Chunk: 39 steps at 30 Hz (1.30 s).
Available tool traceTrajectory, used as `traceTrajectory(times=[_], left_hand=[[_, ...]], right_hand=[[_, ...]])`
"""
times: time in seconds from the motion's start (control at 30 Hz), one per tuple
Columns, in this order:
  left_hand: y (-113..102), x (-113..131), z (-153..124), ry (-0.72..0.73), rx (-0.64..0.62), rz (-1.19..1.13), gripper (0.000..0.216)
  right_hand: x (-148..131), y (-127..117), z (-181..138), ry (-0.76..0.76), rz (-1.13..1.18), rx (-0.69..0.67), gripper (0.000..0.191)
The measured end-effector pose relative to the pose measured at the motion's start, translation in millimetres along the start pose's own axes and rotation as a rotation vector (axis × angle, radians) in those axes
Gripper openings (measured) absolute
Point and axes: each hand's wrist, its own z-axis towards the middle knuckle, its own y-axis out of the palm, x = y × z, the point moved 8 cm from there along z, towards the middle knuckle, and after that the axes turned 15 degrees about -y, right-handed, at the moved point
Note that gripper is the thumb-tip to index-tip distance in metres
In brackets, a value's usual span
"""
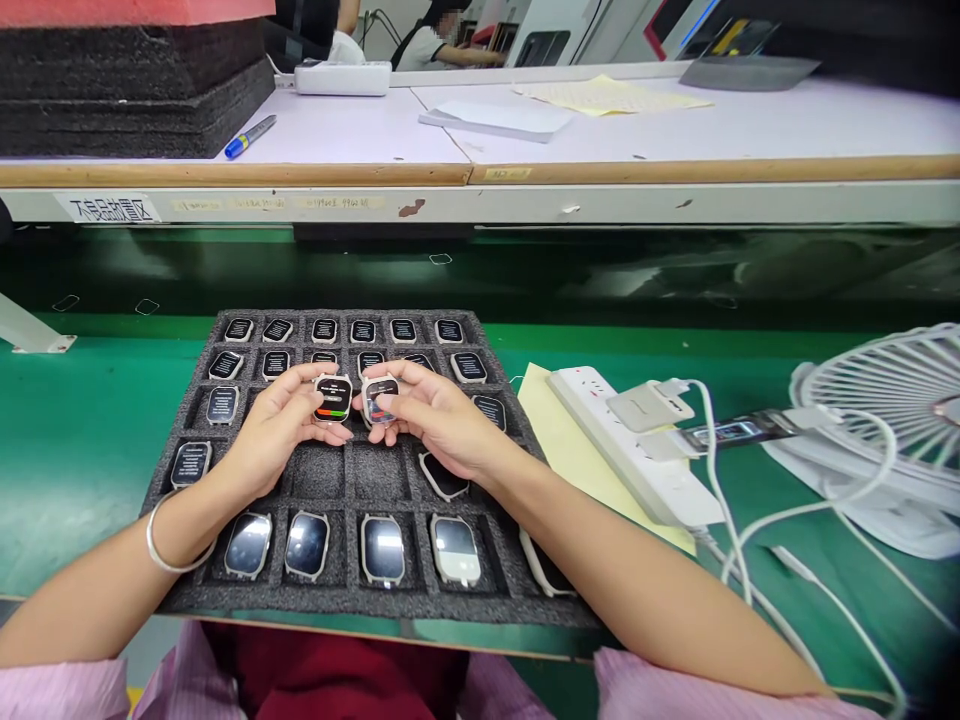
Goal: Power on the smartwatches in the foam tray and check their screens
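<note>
A black foam tray [499, 560] with square pockets lies on the green mat in front of me. Several pockets hold smartwatch bodies, some with lit text screens at the back, some with dark screens [382, 548] at the front. My left hand [281, 425] grips one watch body [334, 398] whose screen shows red and green bars. My right hand [431, 410] pinches a second watch body [379, 398] right beside it. Both hands hover over the tray's middle rows, where a few pockets are bare.
A white power strip [637, 460] with plugged chargers and white cables lies right of the tray on a yellow sheet [570, 450]. A white fan [892, 400] stands at far right. A raised shelf behind holds black foam [127, 90], a blue marker [250, 135], papers. Another person sits far back.
</note>
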Motion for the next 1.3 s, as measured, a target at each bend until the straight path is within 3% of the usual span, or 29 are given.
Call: traceTrajectory(times=[0.3, 0.47, 0.63, 0.73, 0.8, 0.87, 0.97, 1.03, 1.2, 1.3], left_hand=[[-1, 2, -1, 0.031, 0.034, 0.063, 0.034], [0, 5, -3, 0.098, 0.066, 0.195, 0.034], [8, 6, -4, 0.071, -0.052, 0.146, 0.069], [11, 10, -10, 0.069, -0.127, 0.191, 0.062], [11, 8, -16, 0.059, -0.159, 0.324, 0.05], [9, 6, -26, 0.109, -0.133, 0.574, 0.044], [6, 2, -39, 0.27, 0.004, 1.017, 0.04], [2, -5, -42, 0.315, 0.08, 1.191, 0.038], [-8, -14, -38, 0.332, 0.098, 1.325, 0.039], [-3, -3, -39, 0.391, 0.114, 1.357, 0.049]], right_hand=[[0, -2, 0, -0.003, -0.052, 0.007, 0.034], [2, 4, -1, 0.039, 0.061, -0.012, 0.039], [-4, 9, 0, -0.03, 0.092, -0.064, 0.057], [-8, 10, -2, -0.052, 0.02, -0.125, 0.065], [-11, 12, -10, -0.05, -0.098, -0.196, 0.058], [-18, 14, -22, -0.103, -0.37, -0.294, 0.047], [-27, 19, -42, -0.273, -0.946, -0.406, 0.041], [-26, 21, -51, -0.335, -1.201, -0.427, 0.042], [-18, 24, -53, -0.342, -1.328, -0.455, 0.049], [-41, 16, -54, -0.419, -1.364, -0.421, 0.059]])
